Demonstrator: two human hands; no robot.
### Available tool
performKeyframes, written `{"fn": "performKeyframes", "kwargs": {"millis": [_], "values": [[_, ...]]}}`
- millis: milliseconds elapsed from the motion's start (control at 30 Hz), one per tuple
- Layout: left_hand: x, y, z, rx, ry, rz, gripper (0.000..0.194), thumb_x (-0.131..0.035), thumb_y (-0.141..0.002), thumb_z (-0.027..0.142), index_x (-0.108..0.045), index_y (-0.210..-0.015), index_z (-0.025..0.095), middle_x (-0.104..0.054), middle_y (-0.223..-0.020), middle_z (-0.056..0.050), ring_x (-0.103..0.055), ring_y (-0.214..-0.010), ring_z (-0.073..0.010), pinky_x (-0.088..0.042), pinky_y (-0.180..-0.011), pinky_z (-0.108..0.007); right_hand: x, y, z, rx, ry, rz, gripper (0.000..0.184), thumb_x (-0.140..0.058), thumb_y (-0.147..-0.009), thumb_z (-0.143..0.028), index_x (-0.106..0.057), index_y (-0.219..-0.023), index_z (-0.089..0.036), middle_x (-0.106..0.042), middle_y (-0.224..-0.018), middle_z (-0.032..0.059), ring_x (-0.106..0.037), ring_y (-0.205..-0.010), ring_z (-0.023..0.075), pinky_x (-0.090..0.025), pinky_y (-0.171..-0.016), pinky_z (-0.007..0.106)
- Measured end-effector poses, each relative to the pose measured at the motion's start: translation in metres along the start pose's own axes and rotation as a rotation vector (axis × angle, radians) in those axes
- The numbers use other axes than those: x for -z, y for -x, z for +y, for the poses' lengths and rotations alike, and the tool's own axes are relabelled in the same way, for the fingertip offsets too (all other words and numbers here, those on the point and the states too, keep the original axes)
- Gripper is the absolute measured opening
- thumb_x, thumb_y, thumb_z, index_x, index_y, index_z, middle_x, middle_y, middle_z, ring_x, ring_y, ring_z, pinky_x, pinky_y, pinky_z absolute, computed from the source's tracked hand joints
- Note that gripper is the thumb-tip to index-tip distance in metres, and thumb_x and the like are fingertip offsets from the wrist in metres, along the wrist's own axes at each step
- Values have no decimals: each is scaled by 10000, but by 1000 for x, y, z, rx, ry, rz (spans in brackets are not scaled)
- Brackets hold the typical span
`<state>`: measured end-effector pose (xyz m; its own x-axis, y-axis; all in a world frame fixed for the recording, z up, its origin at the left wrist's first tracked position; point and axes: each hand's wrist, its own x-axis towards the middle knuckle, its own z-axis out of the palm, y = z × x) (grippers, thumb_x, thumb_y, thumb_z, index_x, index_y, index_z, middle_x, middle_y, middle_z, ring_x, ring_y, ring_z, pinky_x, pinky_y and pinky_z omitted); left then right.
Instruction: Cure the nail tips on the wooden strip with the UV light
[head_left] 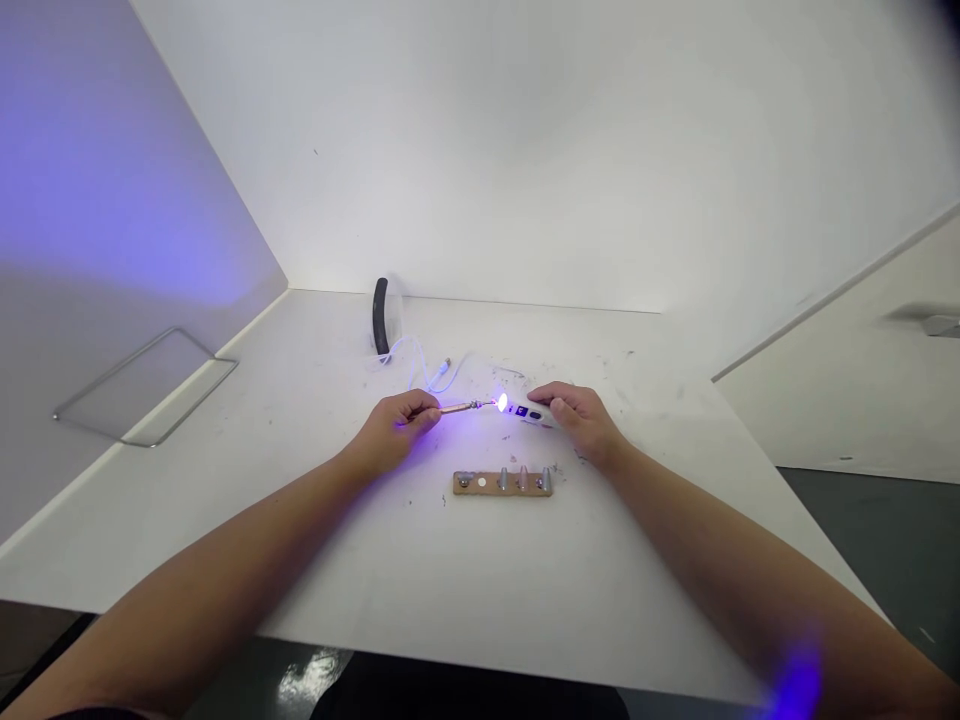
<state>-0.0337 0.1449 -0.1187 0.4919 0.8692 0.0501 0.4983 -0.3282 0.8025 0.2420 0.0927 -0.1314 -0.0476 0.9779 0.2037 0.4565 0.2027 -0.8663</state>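
Table: white, beneath both hands.
Left hand: thumb and fingers pinched around a thin stick.
Right hand: part-curled, thumb and fingers on the lamp.
Strip: brown holder with small cones, nearer the body than the hands.
Lamp: between the hands, violet-lit end facing left.
Stick: its tip at the glow.

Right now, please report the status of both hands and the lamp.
Left hand pinching thin stick, tip by lit lamp. Right hand at lamp's other end, grip partly hidden. Brown strip nearer body, touching neither.
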Motion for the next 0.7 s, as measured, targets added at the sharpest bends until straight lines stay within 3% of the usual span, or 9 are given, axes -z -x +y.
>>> {"fn": "performKeyframes", "kwargs": {"millis": [700], "values": [[-1,0,-1,-8,28,-5,282,-428,-782,407,-552,-785,154,-448,-615,28,-380,-580,-92,-326,-566,-225,1,0,0,-10,-25,-6,430,-414,-795,-534,-626,-918,-180,-644,-908,67,-578,-894,222,-449,-800,376]]}}
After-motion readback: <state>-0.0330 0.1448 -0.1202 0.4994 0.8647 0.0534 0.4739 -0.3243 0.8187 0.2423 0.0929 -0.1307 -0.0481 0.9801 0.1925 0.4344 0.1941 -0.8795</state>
